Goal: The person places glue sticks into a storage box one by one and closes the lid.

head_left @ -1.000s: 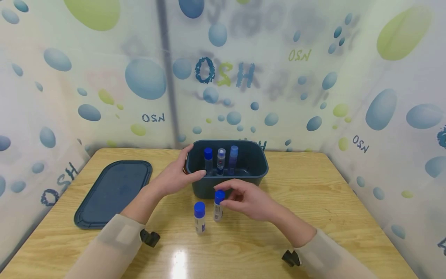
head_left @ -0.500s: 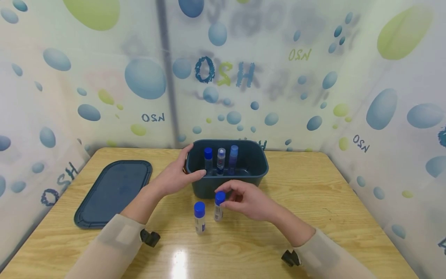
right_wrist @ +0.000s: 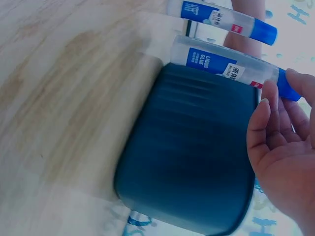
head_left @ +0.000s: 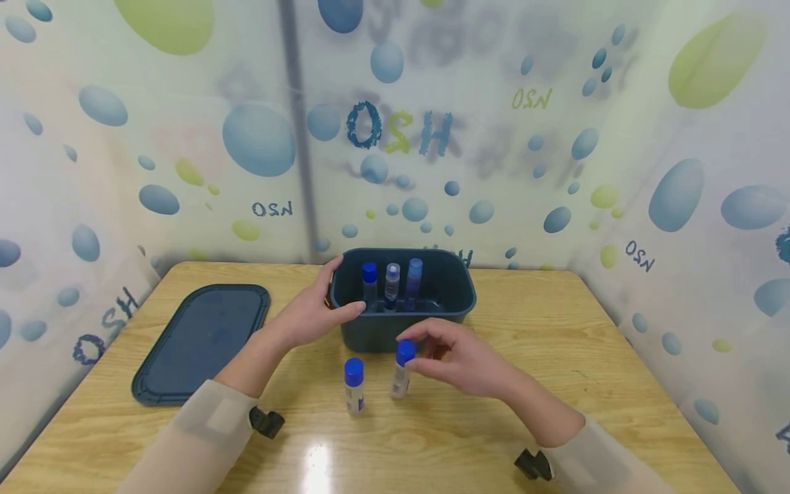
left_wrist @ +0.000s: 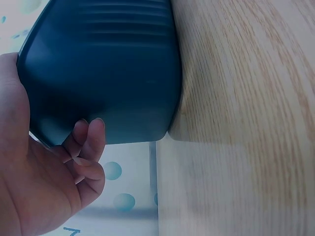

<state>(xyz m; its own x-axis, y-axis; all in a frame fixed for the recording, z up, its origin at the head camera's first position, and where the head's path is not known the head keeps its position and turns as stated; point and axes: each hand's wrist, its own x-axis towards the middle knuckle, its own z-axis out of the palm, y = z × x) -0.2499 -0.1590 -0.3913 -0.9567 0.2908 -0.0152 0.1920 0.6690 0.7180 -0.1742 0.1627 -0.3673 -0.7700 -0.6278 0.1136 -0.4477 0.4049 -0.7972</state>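
Note:
My right hand [head_left: 453,360] pinches the blue cap of a clear liquid glue bottle [head_left: 400,381], which leans slightly in front of a dark blue-green bin [head_left: 370,335]. The label of this glue bottle [right_wrist: 211,61] reads "LIQUID GLUE" in the right wrist view. A second glue bottle [head_left: 354,394] with a blue cap stands upright on the table to its left. My left hand [head_left: 308,315] grips the bin's left end, thumb over the front rim. In the left wrist view, two fingertips [left_wrist: 96,129] lie against the bin's outer wall. Three bottles [head_left: 391,288] stand inside the bin.
A dark blue lid [head_left: 200,343] lies flat on the wooden table [head_left: 555,384], left of the bin. Behind the table's far edge hangs a patterned curtain [head_left: 395,171], which also closes off both sides.
My right hand has shifted to the right, taking the glue bottle along and widening the gap to the second bottle. The left hand and the bin stay where they were.

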